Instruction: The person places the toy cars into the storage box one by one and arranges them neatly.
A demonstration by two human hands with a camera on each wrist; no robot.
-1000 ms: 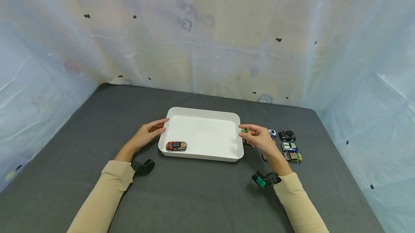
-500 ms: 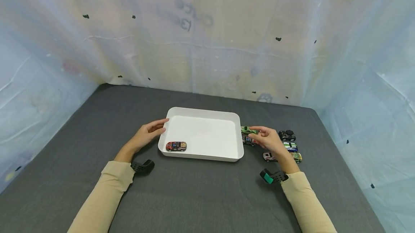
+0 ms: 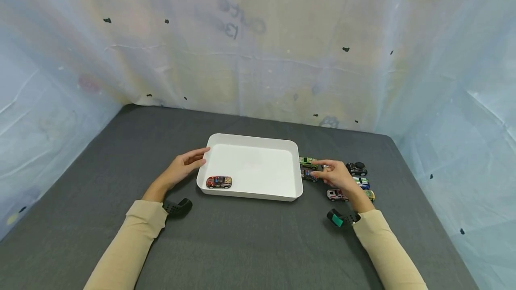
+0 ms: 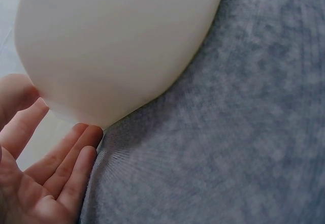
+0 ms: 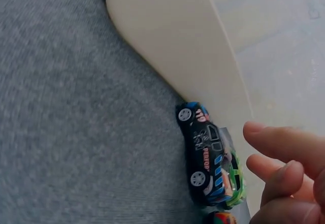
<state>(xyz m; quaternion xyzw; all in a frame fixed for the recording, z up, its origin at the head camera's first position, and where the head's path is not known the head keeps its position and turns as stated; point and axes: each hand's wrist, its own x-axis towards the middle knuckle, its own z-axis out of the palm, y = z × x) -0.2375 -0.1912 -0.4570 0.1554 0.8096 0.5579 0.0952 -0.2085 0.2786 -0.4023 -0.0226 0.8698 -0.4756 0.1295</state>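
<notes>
A white tray [image 3: 254, 166] lies on the grey cloth, with a red toy car [image 3: 219, 182] in its near left corner. My left hand [image 3: 182, 168] rests against the tray's left side; in the left wrist view its straight fingers [image 4: 66, 163] touch the outer wall. Beyond the tray's right side, my right hand [image 3: 335, 175] hovers over toy cars and holds nothing. Nearest to it are a green toy car [image 3: 307, 162] and a black-and-blue toy car [image 3: 308, 175]. The right wrist view shows the black car [image 5: 203, 155] beside the tray wall, apart from the fingertips [image 5: 254, 127].
Several more toy cars stand at the right: a black one [image 3: 356, 168], a white-and-blue one [image 3: 364, 183], a pink one [image 3: 336, 195] and a yellow-green one [image 3: 369, 195], the last partly hidden by my wrist. A plastic sheet [image 3: 258, 57] hangs behind the table.
My right hand has moved from the tray's right rim to the right, over the toy cars, uncovering the green and black ones. The left hand and tray stay put.
</notes>
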